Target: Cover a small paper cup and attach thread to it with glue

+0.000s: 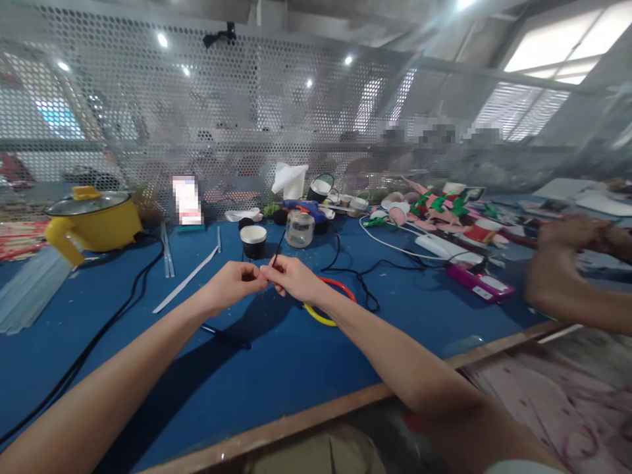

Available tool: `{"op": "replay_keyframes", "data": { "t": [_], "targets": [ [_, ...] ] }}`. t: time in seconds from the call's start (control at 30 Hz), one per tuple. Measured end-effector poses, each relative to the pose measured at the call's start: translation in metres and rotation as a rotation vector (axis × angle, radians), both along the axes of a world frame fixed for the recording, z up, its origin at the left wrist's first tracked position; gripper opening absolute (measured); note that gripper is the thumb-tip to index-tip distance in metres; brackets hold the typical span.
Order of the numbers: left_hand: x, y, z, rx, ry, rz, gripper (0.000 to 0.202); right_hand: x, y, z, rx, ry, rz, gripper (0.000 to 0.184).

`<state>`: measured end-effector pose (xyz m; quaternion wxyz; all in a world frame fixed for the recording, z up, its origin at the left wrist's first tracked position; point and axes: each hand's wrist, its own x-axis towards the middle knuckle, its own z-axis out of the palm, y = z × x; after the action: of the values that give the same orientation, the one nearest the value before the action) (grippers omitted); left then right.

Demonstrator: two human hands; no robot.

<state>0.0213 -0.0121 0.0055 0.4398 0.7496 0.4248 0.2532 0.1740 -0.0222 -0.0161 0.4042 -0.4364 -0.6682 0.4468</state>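
Observation:
My left hand (234, 284) and my right hand (295, 278) meet over the blue table, both closed in a pinch with fingertips touching or nearly so. A thin dark strand (280, 243) rises from my right fingers. What my left fingertips pinch is too small to make out. Just beyond the hands stand a small black-and-white cup (253, 243) and a clear jar (299, 230). A red and yellow ring (323, 320) lies partly under my right wrist. Below my left hand, a slim dark blue tool (224, 334) rests on the table.
At left are a yellow electric pot (99, 220), clear sticks (34, 289) and white strips (185, 280). A blue glue gun (309, 209) lies behind the jar. Black cables (365, 286), a purple box (478, 283) and a co-worker's arm (567, 283) are at right.

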Motion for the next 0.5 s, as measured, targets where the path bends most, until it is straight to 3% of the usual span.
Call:
{"op": "replay_keyframes", "data": {
  "t": [0.33,0.5],
  "targets": [
    [0.0012,0.0021,-0.0058,0.047,0.052,0.028,0.023,-0.0043,-0.0036,-0.0024,0.077,-0.093,-0.124,0.025],
    [-0.0001,0.0023,-0.0039,-0.032,0.034,0.006,0.025,-0.0009,0.0028,-0.0069,0.042,0.072,0.030,0.023]
  ]
}}
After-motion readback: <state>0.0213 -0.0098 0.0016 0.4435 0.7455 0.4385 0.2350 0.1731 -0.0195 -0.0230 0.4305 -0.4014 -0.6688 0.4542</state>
